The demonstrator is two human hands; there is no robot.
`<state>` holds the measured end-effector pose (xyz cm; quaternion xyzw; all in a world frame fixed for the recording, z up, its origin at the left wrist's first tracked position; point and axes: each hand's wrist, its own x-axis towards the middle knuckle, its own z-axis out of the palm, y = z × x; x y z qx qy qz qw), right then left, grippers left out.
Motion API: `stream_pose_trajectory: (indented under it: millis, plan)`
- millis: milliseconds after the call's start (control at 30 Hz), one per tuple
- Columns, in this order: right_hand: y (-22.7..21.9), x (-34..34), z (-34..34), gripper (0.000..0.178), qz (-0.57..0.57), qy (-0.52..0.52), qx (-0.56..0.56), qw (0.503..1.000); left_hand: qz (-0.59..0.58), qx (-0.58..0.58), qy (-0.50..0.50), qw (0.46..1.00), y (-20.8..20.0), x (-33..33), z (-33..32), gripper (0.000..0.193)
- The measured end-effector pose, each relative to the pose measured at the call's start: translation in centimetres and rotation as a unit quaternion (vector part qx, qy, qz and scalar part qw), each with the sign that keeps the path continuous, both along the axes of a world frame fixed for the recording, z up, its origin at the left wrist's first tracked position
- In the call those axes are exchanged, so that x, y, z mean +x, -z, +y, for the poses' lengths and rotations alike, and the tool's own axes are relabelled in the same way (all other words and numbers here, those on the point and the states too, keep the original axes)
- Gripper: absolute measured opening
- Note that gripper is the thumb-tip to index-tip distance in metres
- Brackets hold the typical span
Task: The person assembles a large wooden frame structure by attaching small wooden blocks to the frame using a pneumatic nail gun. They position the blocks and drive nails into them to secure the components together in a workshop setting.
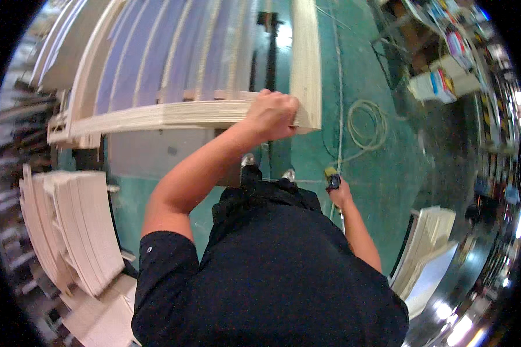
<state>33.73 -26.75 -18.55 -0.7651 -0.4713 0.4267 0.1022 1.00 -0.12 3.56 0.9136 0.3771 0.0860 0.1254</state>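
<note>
A large pale wooden frame (173, 114) with several slats over a bluish-purple surface fills the upper left. Near the frame's right front corner, my left hand (272, 115) is closed round the front rail, its fingertips hidden behind the wood. Low at my right side, my right hand (341, 195) grips a yellow-green and black hand tool (333, 178). A thin hose seems to run from this tool; its exact kind is too small to tell. The tool is apart from the frame, above the green floor.
A pale hose (369, 124) lies coiled on the green floor at the right. Stacked wooden panels (81, 225) stand at the left, and more boards (425, 248) lean at the lower right. A white container (431, 85) and cluttered shelving line the far right.
</note>
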Motion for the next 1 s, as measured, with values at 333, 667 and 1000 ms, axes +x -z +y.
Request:
stream_pose_trajectory:
  millis: [333,667,1000]
  plan:
    - [-5.0,-4.5,3.7,0.060,0.034,0.082,0.022,0.996,-0.032,0.041,0.002,0.999,-0.1,-0.1,0.3,0.042]
    - [-7.8,-4.8,8.2,0.048,0.196,0.203,0.041,0.959,0.019,-0.023,-0.005,1.000,-0.9,-0.2,0.8,0.044]
    - [-16.9,-11.1,18.7,0.034,0.199,0.152,0.391,0.886,0.125,-0.063,0.070,0.988,-3.0,-4.1,2.8,0.081]
